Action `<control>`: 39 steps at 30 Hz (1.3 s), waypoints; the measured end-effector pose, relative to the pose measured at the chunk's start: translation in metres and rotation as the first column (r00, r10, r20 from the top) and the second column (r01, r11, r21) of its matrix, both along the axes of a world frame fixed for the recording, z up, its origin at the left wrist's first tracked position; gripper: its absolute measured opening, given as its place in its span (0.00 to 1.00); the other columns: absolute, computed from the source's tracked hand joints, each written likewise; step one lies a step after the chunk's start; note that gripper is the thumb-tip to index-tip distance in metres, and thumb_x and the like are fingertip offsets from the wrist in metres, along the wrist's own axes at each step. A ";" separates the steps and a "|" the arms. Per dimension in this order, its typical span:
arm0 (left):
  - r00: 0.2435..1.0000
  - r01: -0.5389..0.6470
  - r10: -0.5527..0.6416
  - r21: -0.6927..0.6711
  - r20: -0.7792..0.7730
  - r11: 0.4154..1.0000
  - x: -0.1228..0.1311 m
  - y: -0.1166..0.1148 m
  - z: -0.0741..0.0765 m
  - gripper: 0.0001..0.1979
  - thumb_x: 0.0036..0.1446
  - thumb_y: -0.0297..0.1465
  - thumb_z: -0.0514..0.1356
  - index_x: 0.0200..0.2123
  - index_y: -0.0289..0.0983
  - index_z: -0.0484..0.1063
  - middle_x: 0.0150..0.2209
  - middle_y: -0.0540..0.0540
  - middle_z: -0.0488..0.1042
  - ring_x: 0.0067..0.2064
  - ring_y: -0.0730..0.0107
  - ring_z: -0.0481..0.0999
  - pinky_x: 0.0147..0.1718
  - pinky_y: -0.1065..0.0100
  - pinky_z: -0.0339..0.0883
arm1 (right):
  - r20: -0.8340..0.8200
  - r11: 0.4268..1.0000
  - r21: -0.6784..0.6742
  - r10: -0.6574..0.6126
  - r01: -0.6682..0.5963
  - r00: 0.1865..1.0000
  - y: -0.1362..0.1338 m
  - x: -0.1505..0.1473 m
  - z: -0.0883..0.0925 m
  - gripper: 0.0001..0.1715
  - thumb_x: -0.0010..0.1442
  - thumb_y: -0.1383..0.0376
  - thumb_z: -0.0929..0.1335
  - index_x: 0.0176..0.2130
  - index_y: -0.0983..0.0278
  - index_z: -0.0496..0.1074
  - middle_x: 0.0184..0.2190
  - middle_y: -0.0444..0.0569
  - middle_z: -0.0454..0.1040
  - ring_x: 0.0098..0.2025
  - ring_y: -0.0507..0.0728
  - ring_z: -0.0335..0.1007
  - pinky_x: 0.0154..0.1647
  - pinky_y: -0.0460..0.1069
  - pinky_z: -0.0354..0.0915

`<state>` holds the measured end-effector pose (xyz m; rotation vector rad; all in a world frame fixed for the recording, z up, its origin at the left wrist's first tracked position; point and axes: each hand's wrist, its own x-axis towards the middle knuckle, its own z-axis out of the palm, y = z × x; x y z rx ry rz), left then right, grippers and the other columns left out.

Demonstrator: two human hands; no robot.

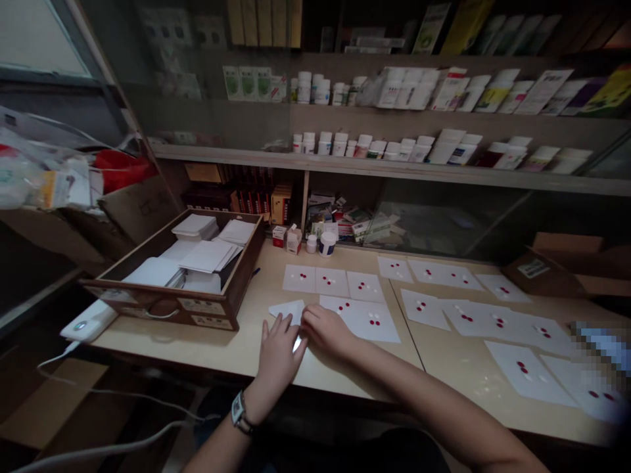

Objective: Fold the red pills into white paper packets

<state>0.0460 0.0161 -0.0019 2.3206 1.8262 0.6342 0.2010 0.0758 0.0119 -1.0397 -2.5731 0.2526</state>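
Observation:
A white paper sheet (287, 307), partly folded, lies on the desk under my fingertips. My left hand (279, 351), with a watch (238, 410) on its wrist, grips its near part between thumb and fingers. A bright bit of white shows in that gap. My right hand (328, 327) has its fingers curled and pinched at the right end of the same paper; what lies beneath them is hidden. Just beyond, a paper square (378, 328) carries red and white tablets. Several more squares, such as this one (299, 282), hold similar small groups of tablets.
A wooden drawer (231, 305) with stacked white paper (204, 255) stands at left, beside a white device (89, 322) with a cable. Small boxes (294, 240) and a white tub (327, 244) sit at the back. Bottles fill the shelves (345, 161). A cardboard box (557, 269) is at right.

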 end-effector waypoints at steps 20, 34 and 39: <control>0.981 -0.100 0.100 -0.008 0.166 0.995 -0.001 0.009 0.005 0.08 0.59 0.26 0.52 0.36 0.37 0.70 0.40 0.42 0.76 0.47 0.56 0.74 0.52 0.46 0.56 | -0.188 0.935 -0.351 -0.016 -0.052 0.982 0.025 -0.005 0.005 0.07 0.59 0.67 0.66 0.34 0.65 0.75 0.32 0.48 0.74 0.34 0.54 0.68 0.36 0.46 0.60; 0.975 0.218 -0.219 -0.024 -0.030 0.976 -0.036 0.011 0.001 0.25 0.56 0.23 0.49 0.58 0.37 0.61 0.59 0.33 0.62 0.58 0.51 0.63 0.55 0.44 0.57 | -0.094 0.928 -0.333 -0.211 0.169 0.973 0.019 -0.018 0.004 0.06 0.56 0.67 0.67 0.35 0.63 0.75 0.32 0.48 0.77 0.35 0.55 0.70 0.34 0.46 0.58; 0.962 0.261 -0.263 -0.045 -0.066 0.964 -0.039 0.010 -0.003 0.27 0.55 0.21 0.49 0.60 0.34 0.60 0.61 0.30 0.58 0.61 0.51 0.59 0.56 0.42 0.54 | -0.153 0.936 -0.309 -0.222 0.167 0.963 0.017 -0.017 -0.002 0.08 0.55 0.68 0.67 0.38 0.63 0.74 0.35 0.48 0.77 0.38 0.55 0.70 0.38 0.46 0.60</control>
